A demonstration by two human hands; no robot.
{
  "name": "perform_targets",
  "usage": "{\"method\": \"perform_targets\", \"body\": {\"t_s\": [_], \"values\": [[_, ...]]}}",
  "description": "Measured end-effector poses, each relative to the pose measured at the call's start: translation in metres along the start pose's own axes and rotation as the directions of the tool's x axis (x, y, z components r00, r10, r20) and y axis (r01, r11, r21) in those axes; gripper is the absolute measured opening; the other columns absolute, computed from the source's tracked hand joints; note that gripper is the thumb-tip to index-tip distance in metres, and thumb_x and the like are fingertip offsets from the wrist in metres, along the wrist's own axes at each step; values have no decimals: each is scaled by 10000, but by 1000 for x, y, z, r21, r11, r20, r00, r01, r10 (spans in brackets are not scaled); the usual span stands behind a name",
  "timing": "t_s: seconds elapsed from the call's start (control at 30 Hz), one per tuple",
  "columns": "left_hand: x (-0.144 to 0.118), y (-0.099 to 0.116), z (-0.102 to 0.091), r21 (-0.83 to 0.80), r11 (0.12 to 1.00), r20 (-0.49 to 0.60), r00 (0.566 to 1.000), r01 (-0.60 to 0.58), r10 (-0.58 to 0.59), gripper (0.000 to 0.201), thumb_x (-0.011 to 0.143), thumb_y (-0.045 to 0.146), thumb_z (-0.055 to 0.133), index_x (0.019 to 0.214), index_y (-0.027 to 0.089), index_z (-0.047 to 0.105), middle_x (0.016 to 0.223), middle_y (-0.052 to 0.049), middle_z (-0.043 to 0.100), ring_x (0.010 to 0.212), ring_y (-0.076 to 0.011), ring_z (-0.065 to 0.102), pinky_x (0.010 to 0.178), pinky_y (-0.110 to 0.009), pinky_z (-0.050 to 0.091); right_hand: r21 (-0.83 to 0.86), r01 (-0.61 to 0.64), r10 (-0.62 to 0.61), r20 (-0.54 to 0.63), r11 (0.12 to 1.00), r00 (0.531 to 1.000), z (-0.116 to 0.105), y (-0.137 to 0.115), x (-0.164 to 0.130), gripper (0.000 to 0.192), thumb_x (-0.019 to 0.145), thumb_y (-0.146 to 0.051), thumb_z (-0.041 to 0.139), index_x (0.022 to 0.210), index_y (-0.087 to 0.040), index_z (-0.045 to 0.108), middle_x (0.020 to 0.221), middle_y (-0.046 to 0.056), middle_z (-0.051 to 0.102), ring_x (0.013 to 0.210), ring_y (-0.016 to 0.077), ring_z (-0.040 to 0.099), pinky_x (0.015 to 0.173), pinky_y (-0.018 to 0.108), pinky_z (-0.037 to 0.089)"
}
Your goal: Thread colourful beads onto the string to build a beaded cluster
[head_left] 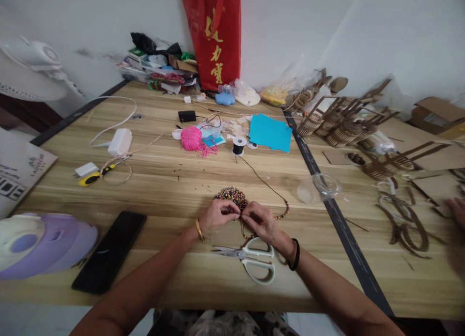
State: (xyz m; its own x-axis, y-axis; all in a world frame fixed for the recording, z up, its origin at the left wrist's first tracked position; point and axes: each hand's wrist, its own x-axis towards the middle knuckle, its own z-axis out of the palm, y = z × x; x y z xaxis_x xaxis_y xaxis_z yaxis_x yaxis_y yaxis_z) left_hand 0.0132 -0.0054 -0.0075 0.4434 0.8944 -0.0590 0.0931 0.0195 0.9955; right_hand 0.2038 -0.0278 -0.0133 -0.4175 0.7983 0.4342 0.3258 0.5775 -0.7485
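Note:
Close together over the table, my left hand (219, 216) and my right hand (260, 223) both have thumb and fingertips pinched. Between the left fingertips is a tiny bead, blurred at this size. My right fingers grip a thin black cord (262, 177), which runs from a spool (239, 145) and carries a row of strung beads (286, 211) beside that hand. Right behind my fingers lies a heap of multicoloured beads (232, 195). White-handled scissors (250, 257) rest just in front of my hands, blades pointing left.
A black phone (109, 251) and a purple-and-white object (54, 246) lie left. Farther back are pink yarn (191, 138), blue sheets (271, 132) and a yellow cutter (96, 175). To the right are a clear round container (326, 187), brown strips (403, 220) and another person's hand (456, 211).

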Motion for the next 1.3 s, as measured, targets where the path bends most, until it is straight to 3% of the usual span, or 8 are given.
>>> {"method": "perform_targets", "body": {"t_s": [0.67,1.03,1.3], "values": [[-2,-1,1,48,998,0,999,-47,47,110,664,162,704,743,97,666,679,-30,665,618,-102,594,624,-202,487,12,-14,14,17,1000,1000,1,2,-3,127,881,-304,589,832,-187,582,765,35,610,701,144,572,639,261,464],[-3,2,0,26,999,3,999,-32,32,184,677,271,719,699,93,678,669,-51,679,615,-119,591,618,-215,470,2,-14,14,9,1000,1000,1,2,-4,126,879,-315,584,858,-191,584,787,47,616,706,156,576,649,273,470],[-3,6,-1,94,991,42,995,-96,92,129,714,227,675,707,100,690,704,-61,683,665,-138,599,655,-230,458,9,48,-48,10,999,999,-1,-3,1,76,890,-269,556,883,-198,580,793,50,602,722,160,560,651,284,458]]}}
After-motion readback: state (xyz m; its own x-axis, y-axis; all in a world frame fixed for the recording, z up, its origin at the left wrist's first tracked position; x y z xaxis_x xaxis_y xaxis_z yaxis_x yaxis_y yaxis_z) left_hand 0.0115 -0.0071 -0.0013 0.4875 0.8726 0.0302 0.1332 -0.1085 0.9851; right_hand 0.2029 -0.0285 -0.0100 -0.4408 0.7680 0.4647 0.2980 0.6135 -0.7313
